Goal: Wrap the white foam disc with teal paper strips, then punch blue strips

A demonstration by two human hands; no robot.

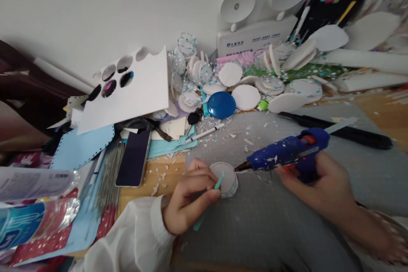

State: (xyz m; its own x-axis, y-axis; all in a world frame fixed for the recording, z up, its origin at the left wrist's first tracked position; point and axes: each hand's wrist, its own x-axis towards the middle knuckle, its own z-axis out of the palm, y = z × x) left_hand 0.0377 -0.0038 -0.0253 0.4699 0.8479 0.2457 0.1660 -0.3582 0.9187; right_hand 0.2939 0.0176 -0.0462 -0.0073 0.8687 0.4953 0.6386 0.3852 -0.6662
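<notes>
Between the thumb and fingers of my left hand (195, 195) is a thin teal strip (202, 219). The same hand's fingertips are at the left side of a small round white piece (227, 174), which has pale blue bits along its edge. My right hand (330, 185) is wrapped round the handle of a blue glue gun (280, 151), with a white glue stick (342, 125) sticking out of its back. The gun's dark nozzle points left, close to the round piece's upper right edge; I cannot tell whether they touch.
A grey cutting mat (255, 229) lies under my hands, with a black utility knife (360, 131) behind the gun. Further back are many white foam discs and a blue round lid (221, 105). A phone (133, 158) and a white board with holes (137, 97) are on the left.
</notes>
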